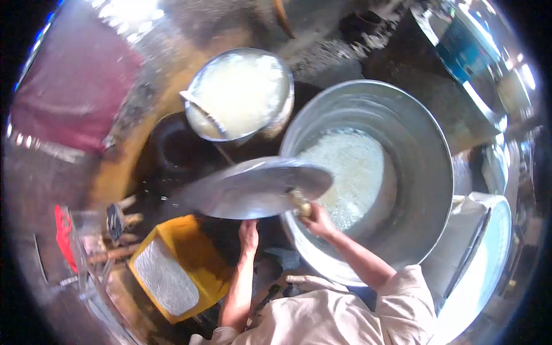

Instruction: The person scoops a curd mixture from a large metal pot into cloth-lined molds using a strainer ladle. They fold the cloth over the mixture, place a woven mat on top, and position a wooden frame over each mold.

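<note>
A wide, round metal lid or shallow pan (247, 187), blurred by motion, is held tilted beside the rim of a large metal pot (422, 167). My left hand (249, 234) grips its lower edge from below. Closed round a pale, brass-coloured handle or knob (297, 202) on its right part is my right hand (318, 219), near the pot's left rim. White, frothy liquid (351, 172) lies in the bottom of the pot. Behind the lid, a smaller round vessel (290, 95) holds pale liquid, with a light utensil (204, 112) across its left rim.
At the lower left is a yellow container (210, 270) with a whitish surface inside. A maroon cloth (80, 80) lies at the upper left. Beside the big pot at the right is a light blue tub (501, 230). A teal bucket (466, 49) stands at the upper right.
</note>
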{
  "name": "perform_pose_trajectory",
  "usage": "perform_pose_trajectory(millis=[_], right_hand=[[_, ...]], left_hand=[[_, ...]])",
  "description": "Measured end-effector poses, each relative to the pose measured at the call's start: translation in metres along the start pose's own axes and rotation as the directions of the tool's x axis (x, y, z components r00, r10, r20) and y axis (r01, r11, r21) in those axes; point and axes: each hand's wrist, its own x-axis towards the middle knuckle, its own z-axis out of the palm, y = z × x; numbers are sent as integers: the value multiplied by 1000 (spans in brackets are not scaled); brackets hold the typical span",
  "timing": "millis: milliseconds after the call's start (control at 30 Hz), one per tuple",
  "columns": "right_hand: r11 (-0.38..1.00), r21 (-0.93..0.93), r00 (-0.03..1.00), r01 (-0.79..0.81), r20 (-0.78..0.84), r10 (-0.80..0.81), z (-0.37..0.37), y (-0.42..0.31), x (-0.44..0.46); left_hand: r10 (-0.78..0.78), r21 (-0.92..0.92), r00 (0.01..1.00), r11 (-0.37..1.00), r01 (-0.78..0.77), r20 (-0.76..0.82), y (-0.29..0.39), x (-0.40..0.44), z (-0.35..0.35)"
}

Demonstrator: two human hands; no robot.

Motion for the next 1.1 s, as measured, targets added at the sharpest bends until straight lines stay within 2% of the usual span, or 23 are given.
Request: perform_pose_trajectory(millis=[33,67,100,133,167,200,233,267,333,400,433,467,533,600,667,700,767,800,833,933,1000,1067,1100], right_hand=[[996,82,991,-37,-124,47,-30,38,-3],[999,-43,957,-34,-288,20,-69,115,-19],[975,2,925,-220,-317,210,-103,115,-26],[960,-84,888,-267,-408,211,-130,177,-17],[938,26,856,-346,-400,327,-158,218,-11],[844,187,799,-503,-272,537,-188,251,-3],[827,438,786,-353,-341,516,-193,328,13],[497,261,410,-828,-323,853,-204,347,46],[684,228,457,-693,-594,661,-228,411,79],[701,-149,491,-697,-812,315,-238,476,121],[686,-72,427,-724,-828,364,-232,504,140],[666,5,362,-746,-837,411,-223,528,158],[744,96,402,-661,-792,459,-220,517,179],[730,-43,481,-682,-778,405,-192,504,199],[773,-128,639,-622,-654,406,-173,478,209],[769,-37,624,-638,-609,489,-159,481,216],[727,344,655,-594,-319,685,-141,479,223],[641,514,676,-571,-148,721,-134,475,228],[639,576,730,-510,-104,676,-121,486,227],[669,451,759,-591,29,651,-92,513,227],[710,244,747,-660,122,653,-92,489,226],[548,582,760,-601,205,616,-76,497,208],[397,678,740,-619,332,585,-71,503,195]], left_hand=[[4,-5,1000,1000,-4,10,23,8,17],[23,1,999,1000,-24,28,41,1,52],[10,-37,998,999,-7,66,50,9,63],[-20,-76,994,997,28,106,30,29,77],[-3,151,996,988,-11,94,24,33,84],[19,366,996,929,-51,91,17,32,89],[46,562,995,822,-88,89,10,32,94],[-6,529,1000,849,15,-19,8,27,98],[-87,409,972,896,171,-217,18,29,119],[-153,333,909,896,293,-387,32,30,136],[-186,328,865,871,365,-466,37,27,142],[-231,381,861,823,421,-453,34,24,138],[-252,410,848,788,459,-466,28,24,130],[-206,370,829,820,436,-520,22,25,132],[-169,295,782,862,412,-599,17,21,136],[-146,259,754,884,390,-641,17,20,138],[-145,306,749,850,428,-646,28,20,144],[-142,326,747,835,443,-650,31,21,148],[-155,287,725,848,446,-671,32,23,151],[-173,192,693,889,416,-700,27,24,154],[-136,170,709,924,343,-692,8,18,142],[13,446,810,840,309,-586,-7,12,127],[63,524,840,806,276,-539,-12,11,126]])
